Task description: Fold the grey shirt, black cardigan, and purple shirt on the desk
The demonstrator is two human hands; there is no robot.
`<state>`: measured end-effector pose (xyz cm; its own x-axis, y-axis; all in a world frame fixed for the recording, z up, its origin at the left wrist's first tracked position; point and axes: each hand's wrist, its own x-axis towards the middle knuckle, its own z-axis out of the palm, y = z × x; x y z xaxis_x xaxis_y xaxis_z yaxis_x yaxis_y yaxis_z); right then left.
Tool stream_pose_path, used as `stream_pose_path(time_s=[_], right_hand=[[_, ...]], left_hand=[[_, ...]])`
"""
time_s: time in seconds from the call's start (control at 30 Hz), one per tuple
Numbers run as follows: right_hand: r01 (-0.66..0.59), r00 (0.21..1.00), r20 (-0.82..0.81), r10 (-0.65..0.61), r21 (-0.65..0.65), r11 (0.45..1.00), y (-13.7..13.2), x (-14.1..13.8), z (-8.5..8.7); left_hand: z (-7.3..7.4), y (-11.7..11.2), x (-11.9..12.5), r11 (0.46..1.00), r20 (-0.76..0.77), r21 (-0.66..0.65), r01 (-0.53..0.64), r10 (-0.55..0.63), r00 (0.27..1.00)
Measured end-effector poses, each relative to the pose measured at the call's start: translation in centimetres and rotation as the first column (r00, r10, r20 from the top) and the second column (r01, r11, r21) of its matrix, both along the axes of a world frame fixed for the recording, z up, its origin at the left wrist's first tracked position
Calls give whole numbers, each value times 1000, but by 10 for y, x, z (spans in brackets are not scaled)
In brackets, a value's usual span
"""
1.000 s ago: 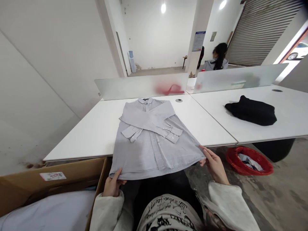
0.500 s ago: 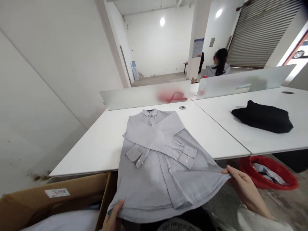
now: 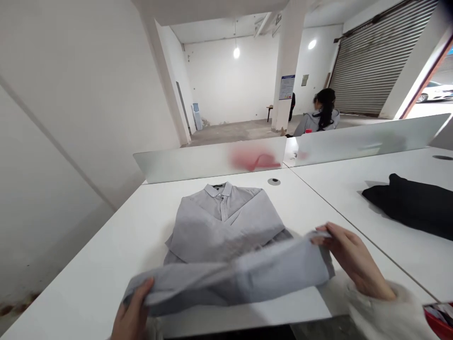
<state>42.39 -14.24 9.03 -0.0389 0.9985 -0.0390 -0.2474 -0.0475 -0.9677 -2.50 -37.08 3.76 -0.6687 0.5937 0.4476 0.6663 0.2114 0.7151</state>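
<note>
A grey button-up shirt (image 3: 226,226) lies front up on the white table (image 3: 155,208), its collar toward the far side and its sleeves crossed over the chest. Its lower part is lifted and folded up toward the chest, blurred by motion. My left hand (image 3: 132,307) pinches the hem at the left corner. At the right corner my right hand (image 3: 347,250) grips the hem between thumb and fingers. The cuffs are hidden behind the raised cloth.
Frosted dividers (image 3: 198,160) run along the table's back. A black folded garment (image 3: 410,203) rests on the right-hand table. A red bin (image 3: 439,318) stands low at the right edge. Beyond the dividers sits a person (image 3: 320,113) in grey.
Both hands have raised the shirt's hem from the near edge and carried it forward over the table, covering the cuffs. The view has tilted up, so the cardboard box is out of sight.
</note>
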Motion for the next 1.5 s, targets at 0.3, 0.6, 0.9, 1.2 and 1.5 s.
stream_pose_path(time_s=[0.3,0.6,0.9,1.2,1.5], right_hand=[[-360,757,651,47,356,862,184,-137,13],[-559,334,941,-57,246,792,192,-172,-80],[-690,81,990,-116,140,710,161,-187,-41],[-872,145,967,-211,226,433,54,-225,-67],[-786,75,946,-314,250,566,94,-166,-81]], left_hand=[[49,219,-50,993,332,-28,115,-99,938],[0,262,-57,830,34,-475,294,-316,948],[33,226,13,647,-294,-748,150,-524,799],[-28,230,90,661,-476,-649,377,-739,477],[-23,240,42,687,-385,-644,337,-672,633]])
